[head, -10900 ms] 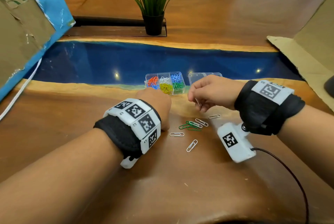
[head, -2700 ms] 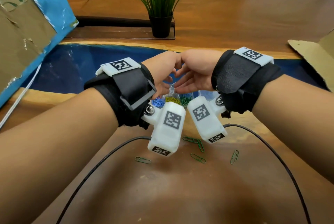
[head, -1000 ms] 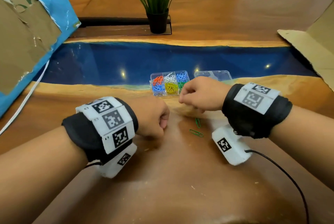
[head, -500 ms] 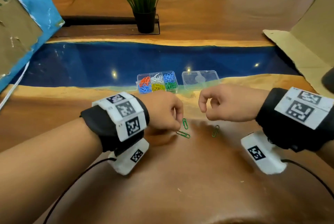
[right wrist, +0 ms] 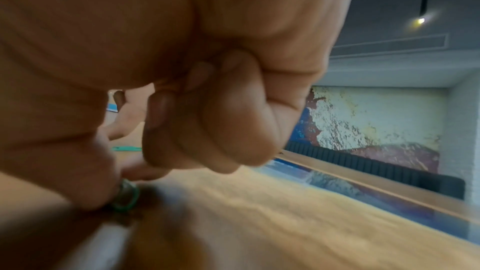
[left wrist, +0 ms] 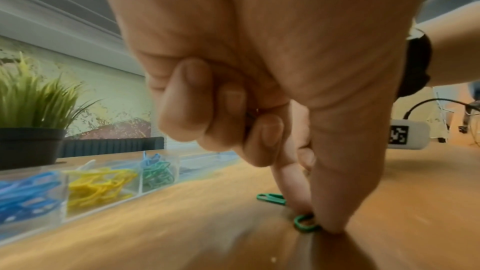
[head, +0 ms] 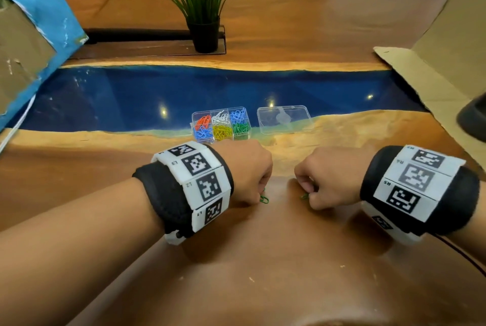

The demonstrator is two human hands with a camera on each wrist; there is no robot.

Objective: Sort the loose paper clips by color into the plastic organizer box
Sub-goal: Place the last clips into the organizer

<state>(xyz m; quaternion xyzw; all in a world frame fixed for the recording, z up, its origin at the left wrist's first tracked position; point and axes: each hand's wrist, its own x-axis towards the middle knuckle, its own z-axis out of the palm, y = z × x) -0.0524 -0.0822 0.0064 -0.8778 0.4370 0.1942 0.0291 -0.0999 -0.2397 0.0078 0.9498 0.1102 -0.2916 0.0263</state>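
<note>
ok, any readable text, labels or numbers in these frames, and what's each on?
"L3": left wristband, by its top marker.
"L2": same band, middle marker.
"L1": same band, lowest marker.
"R5": right wristband, printed upside down to the head camera.
Other right wristband labels: too blurred to read.
Square coded markers on both bands: patterns, not words.
organizer box and lid: no text visible.

black wrist straps point(head: 168, 202), white coded tags point(head: 200, 181)

A glossy, smooth wooden worktop point(head: 263, 273) with a shiny blue resin strip point(head: 184, 94) is being shown. A clear plastic organizer box point(head: 196, 118), matt cardboard point(head: 434, 62) and cloth wrist straps point(head: 163, 194) are being seen.
</note>
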